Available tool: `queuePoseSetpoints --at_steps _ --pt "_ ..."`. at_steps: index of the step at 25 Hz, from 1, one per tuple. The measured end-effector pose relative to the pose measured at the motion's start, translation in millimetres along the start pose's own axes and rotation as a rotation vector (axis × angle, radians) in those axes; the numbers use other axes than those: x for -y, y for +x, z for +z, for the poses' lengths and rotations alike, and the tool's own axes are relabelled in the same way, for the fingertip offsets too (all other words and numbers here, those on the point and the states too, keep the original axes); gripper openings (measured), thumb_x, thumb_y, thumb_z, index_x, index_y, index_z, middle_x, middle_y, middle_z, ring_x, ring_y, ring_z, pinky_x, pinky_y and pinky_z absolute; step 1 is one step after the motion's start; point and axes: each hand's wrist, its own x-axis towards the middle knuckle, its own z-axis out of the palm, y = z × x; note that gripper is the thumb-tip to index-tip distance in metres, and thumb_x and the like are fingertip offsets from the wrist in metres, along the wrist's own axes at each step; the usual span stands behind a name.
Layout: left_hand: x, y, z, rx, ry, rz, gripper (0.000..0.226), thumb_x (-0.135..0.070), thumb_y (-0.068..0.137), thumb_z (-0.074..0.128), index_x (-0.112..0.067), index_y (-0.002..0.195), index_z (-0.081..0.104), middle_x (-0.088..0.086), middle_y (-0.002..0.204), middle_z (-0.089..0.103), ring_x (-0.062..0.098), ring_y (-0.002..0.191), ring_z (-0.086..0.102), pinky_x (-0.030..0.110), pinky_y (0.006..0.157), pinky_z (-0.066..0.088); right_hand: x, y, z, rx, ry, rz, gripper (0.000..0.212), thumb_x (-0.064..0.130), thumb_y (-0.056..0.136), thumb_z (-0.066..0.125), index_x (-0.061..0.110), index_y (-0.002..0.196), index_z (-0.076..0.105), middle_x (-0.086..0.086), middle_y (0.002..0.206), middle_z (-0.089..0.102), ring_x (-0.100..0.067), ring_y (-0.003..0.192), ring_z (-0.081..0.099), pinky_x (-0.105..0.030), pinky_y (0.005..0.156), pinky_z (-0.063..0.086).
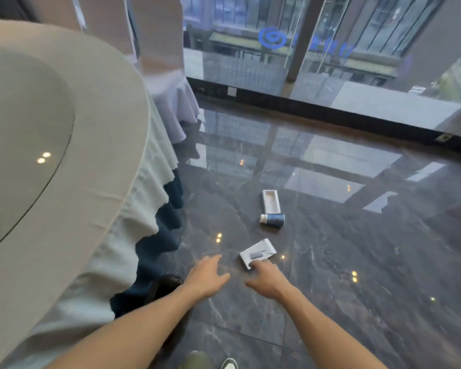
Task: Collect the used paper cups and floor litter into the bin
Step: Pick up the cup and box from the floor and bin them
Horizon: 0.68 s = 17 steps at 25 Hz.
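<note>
Nearest litter: a flat white box (258, 253) lies on the dark polished floor (357, 262), its near corner under my right fingertips.
Right hand (266, 280): fingers curled down onto that corner, touching it but not yet gripping; the box is not lifted.
Left hand (208, 275): spread and released, holding nothing, just beside the box on the side nearer the clothed worktop (37, 155).
Handling: I judge the box light, stiff cardboard, likely to skate on this glossy floor; pinch it across the short edges, thumb beneath a raised corner.
Beyond the box: a dark paper cup (272, 219) lies on its side; soft-walled, so take it round the middle gently.
Farther still: an open white tray (271, 201), just beside the cup.
Bin: not in view.
</note>
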Motion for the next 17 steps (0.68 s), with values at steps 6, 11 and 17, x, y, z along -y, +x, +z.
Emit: queuePoseSetpoints --at_steps 6,11,17 --pt "-89 49 -35 -0.006 0.145 0.127 0.076 -0.053 0.088 0.059 -0.022 0.155 0.044 0.011 0.154 0.050 0.032 0.142 0.048 0.043 0.115 0.041 -19 18 -106 -0.103 -0.040 0.035 0.053 0.041 0.088 0.060 0.022 0.138 0.058 -0.014 0.142 0.053 -0.037 0.132 0.051 -0.045 0.107 0.046" --pt "-147 118 -54 -0.019 0.161 0.174 0.080 -0.051 0.094 0.060 -0.019 0.161 0.031 0.013 0.160 0.042 0.034 0.147 0.041 0.044 0.120 0.034 -33 54 -181 -0.238 -0.045 0.040 0.056 0.034 0.092 0.062 0.021 0.145 0.051 -0.013 0.148 0.048 -0.035 0.136 0.045 -0.044 0.110 0.043" --pt "-189 195 -67 -0.096 0.132 0.207 0.089 -0.050 0.096 0.061 -0.017 0.166 0.016 0.018 0.170 0.021 0.035 0.155 0.026 0.044 0.124 0.025 -53 119 -228 -0.420 -0.097 0.033 0.070 0.036 0.096 0.062 0.019 0.158 0.034 -0.020 0.168 0.022 -0.037 0.154 0.025 -0.046 0.122 0.028"
